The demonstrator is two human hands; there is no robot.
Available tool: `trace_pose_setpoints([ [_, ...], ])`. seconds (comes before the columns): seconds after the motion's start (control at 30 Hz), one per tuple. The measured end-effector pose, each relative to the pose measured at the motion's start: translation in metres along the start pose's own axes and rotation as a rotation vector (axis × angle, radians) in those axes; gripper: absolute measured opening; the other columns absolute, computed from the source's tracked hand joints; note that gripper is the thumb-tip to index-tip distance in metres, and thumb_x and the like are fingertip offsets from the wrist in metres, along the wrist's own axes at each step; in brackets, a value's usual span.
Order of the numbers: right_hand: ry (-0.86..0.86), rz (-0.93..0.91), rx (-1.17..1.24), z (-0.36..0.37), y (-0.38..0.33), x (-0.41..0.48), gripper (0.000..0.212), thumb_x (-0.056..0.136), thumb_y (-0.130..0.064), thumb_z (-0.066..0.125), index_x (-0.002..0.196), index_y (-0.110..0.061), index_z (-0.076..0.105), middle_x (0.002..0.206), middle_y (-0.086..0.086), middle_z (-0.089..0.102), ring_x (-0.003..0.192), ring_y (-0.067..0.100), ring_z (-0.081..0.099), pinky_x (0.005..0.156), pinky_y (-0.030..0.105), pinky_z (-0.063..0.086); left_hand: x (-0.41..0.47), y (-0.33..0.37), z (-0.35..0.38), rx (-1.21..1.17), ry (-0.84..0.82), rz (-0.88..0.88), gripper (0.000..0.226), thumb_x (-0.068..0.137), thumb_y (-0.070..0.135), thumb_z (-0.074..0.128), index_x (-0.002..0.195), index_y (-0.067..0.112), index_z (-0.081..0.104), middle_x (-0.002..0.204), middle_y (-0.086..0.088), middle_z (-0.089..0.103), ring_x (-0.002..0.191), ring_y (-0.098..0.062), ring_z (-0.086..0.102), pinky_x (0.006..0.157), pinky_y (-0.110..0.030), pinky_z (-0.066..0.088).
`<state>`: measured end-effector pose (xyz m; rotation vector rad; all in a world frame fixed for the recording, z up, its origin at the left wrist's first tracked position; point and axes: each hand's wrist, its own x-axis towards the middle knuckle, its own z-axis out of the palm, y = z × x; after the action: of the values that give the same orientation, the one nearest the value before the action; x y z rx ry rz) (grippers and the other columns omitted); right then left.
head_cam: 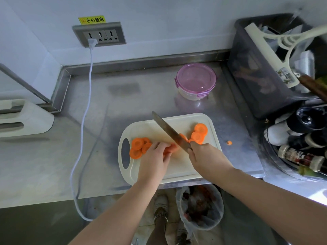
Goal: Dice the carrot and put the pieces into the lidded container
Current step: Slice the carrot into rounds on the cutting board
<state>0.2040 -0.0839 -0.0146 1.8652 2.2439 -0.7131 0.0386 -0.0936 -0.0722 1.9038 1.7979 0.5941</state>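
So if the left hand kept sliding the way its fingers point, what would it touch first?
Probably the knife blade: the left hand points up and right across the carrot it is pressing, and the blade crosses just beyond it.

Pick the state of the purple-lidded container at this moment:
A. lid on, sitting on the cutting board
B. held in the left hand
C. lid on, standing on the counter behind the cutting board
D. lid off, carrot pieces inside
C: the container has its purple lid on and stands on the steel counter behind the cutting board, apart from it.
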Motion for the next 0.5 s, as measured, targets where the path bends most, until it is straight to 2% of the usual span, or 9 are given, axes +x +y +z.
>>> trace_pose_setpoints([
  [0.1, -0.009, -0.008, -0.065, -0.0018, 0.0013, -0.0047, 0.024, 0.103, -0.025, 0.029, 0.114, -0.013, 0.046, 0.069, -0.001, 0.041, 0.056, 0.022, 0.043, 0.044, 0.028, 0.025, 0.0018, 0.0028, 0.0008, -0.014, 0.014, -0.023, 0.020, 0.090, 0.025, 0.063, 0.107, 0.017, 0.065, 0.107, 0.006, 0.062, 0.088, -0.012, 0.063, 0.073, -0.014, 0.042],
  [0.3, -0.023, 0.001, -0.087, 0.0021, 0.0036, -0.0077, 0.024, 0.103, -0.026, 0.029, 0.115, -0.013, 0.045, 0.066, -0.003, 0.039, 0.055, 0.020, 0.043, 0.044, 0.028, 0.026, 0.0018, 0.0053, 0.0008, 0.001, 0.016, -0.022, 0.017, 0.089, 0.024, 0.064, 0.104, 0.015, 0.066, 0.105, 0.006, 0.060, 0.084, -0.011, 0.061, 0.068, -0.012, 0.037],
  [0.5, -0.028, -0.003, -0.111, 0.0017, 0.0019, -0.0098, 0.022, 0.103, -0.025, 0.029, 0.113, -0.013, 0.045, 0.070, 0.000, 0.044, 0.056, 0.021, 0.044, 0.045, 0.028, 0.028, 0.0022, 0.0044, 0.0018, 0.013, 0.020, -0.004, 0.016, 0.088, 0.022, 0.065, 0.101, 0.013, 0.066, 0.104, 0.004, 0.061, 0.086, -0.014, 0.061, 0.068, -0.016, 0.040],
])
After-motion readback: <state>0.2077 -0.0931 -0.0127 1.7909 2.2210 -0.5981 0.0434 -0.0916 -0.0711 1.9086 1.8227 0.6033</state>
